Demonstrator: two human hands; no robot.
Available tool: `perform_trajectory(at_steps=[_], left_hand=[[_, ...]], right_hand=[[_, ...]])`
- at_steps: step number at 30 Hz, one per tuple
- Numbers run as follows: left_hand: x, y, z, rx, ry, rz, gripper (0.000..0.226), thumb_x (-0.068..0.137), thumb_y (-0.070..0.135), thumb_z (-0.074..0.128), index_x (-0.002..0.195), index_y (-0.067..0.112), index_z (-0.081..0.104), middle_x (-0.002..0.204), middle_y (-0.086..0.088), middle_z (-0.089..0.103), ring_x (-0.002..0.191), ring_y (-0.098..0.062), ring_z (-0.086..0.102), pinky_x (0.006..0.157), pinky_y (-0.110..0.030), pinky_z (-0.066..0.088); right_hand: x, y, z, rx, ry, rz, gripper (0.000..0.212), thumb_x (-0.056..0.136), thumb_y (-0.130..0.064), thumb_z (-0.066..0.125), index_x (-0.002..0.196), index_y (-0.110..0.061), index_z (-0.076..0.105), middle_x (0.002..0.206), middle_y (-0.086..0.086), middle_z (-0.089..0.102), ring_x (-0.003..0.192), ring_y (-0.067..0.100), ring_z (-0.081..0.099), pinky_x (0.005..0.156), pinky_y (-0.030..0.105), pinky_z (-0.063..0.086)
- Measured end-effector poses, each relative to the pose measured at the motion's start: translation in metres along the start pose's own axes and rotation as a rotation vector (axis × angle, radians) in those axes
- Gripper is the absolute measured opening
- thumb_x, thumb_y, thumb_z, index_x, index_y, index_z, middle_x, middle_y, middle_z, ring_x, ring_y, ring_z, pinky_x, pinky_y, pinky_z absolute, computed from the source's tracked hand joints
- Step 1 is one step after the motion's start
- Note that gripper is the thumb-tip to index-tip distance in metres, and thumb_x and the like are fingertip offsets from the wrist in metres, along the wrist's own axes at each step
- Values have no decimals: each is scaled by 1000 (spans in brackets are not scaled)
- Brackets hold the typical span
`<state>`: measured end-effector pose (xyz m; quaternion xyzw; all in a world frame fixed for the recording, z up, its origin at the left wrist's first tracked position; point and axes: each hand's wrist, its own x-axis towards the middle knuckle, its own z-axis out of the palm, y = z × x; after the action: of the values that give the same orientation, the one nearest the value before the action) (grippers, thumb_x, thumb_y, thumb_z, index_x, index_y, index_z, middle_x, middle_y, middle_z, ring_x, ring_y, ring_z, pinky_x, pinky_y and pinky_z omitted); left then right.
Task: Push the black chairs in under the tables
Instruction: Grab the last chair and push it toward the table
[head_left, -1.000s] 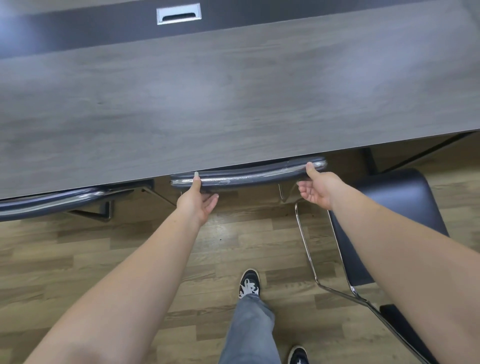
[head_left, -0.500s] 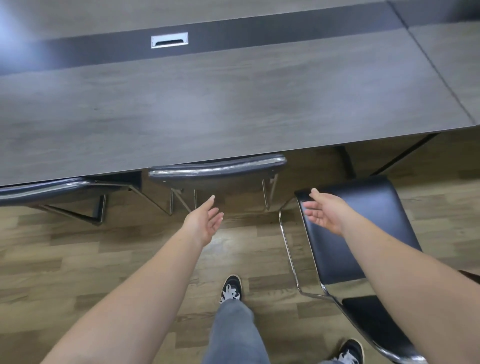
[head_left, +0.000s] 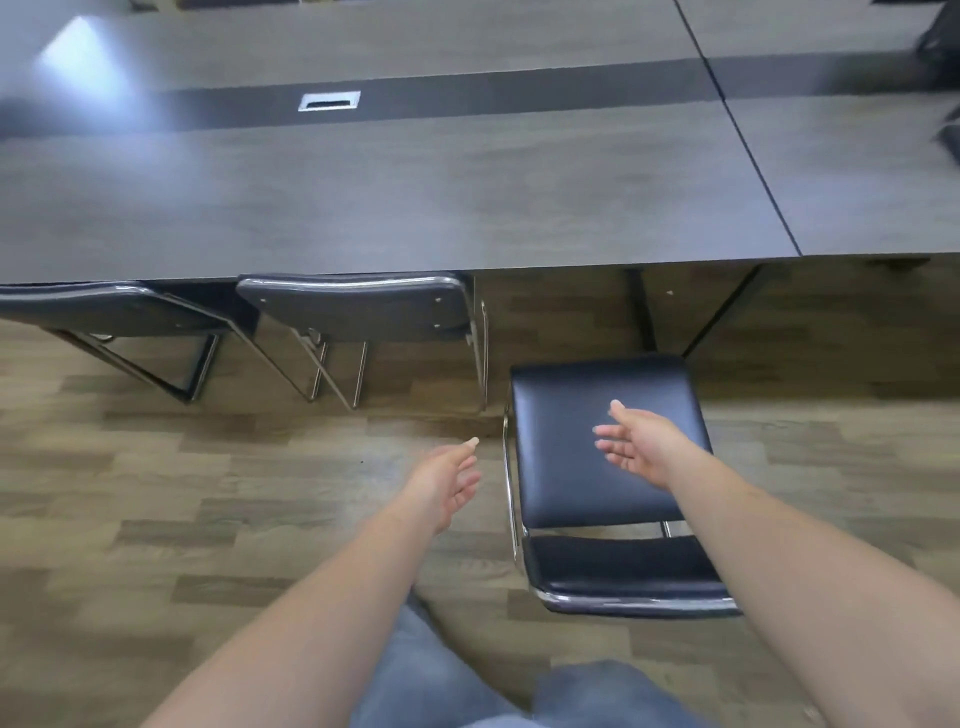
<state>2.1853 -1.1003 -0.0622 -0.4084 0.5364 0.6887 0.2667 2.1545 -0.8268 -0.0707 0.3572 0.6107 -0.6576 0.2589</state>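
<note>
- Three black chairs show along the near edge of the table (head_left: 415, 208): two tucked chairs, one (head_left: 358, 306) at about the middle of that edge and another (head_left: 93, 306) further left, sit with backrests against the edge and seats hidden beneath the top.
- One pulled-out chair (head_left: 597, 447) stands well clear of the table edge, to the right of the tucked pair, its seat fully exposed and its backrest (head_left: 623, 571) nearest the person.
- Left hand (head_left: 449, 480) hangs over the floor (head_left: 208, 467) just left of that chair's chrome frame (head_left: 511, 493), fingers loosely straight, holding nothing.
- Right hand (head_left: 641, 441) hovers above the seat, palm spread, empty too.
- Judging by its thin tube frame, this chair should be light and rigid and slide easily on the smooth floor; the padded seat gives, so the stiff backrest top is the better place to take hold, one hand at each end.
</note>
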Motion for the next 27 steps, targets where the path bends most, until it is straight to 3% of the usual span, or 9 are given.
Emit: perform_trajectory(at_steps=[3,6,8,12,14,17,20,23,27], left_hand=[[-24,-38,34,-8,-6,-38,29,100,17,55,128,10,55,120,-7,62,100,-23,65,71,-26,50],[-38,-67,59,-9,6,-70,16,99,4,49,114,11,51,104,-9,63,80,-19,63,71,-30,52],[-47,-83,70,-12,-20,-103,14,100,5,49,113,8,51,96,-8,63,79,-18,63,66,-28,52],[-68,-115,85,-11,-69,-214,15,102,10,47,92,9,59,98,-5,62,81,-18,62,56,-22,54],[-75,-127,85,23,-68,-227,13,101,11,50,92,11,60,96,-5,63,80,-19,62,46,-18,54],[-74,-134,81,71,-71,-230,4,98,13,57,97,11,61,93,-7,66,81,-21,66,44,-17,52],[-74,-137,78,209,-82,-275,22,93,27,68,90,6,61,90,-11,72,74,-20,71,44,-18,51],[-74,-145,79,343,-17,-286,40,88,42,71,79,5,61,82,-13,74,68,-21,72,43,-18,51],[-73,-162,84,402,115,-298,49,86,49,70,73,4,58,73,-12,68,64,-25,67,51,-24,53]], right_hand=[[-20,17,-45,15,-7,8,41,96,-44,51,127,-17,49,116,7,67,101,22,66,75,31,53],[-37,36,-86,44,12,33,39,96,-46,49,124,-19,51,114,5,67,95,20,65,72,29,52],[-46,50,-109,98,34,50,34,98,-43,47,123,-20,47,115,6,64,90,18,63,70,28,50],[-64,75,-156,243,84,100,33,100,-39,44,127,-19,44,113,7,61,84,17,59,69,27,47],[-71,84,-173,320,114,106,27,100,-36,45,113,-14,51,102,6,61,79,17,57,69,27,47],[-79,95,-191,417,163,93,24,99,-35,47,90,-14,54,91,6,61,66,15,60,60,24,49],[-89,107,-204,389,238,108,28,97,-37,51,80,-15,54,72,2,63,48,9,61,44,19,48],[-98,119,-214,235,291,170,30,97,-37,53,76,-15,52,51,-3,63,41,7,58,42,17,43],[-97,132,-226,-47,342,212,35,95,-37,55,70,-14,49,58,2,54,45,12,54,45,19,36]])
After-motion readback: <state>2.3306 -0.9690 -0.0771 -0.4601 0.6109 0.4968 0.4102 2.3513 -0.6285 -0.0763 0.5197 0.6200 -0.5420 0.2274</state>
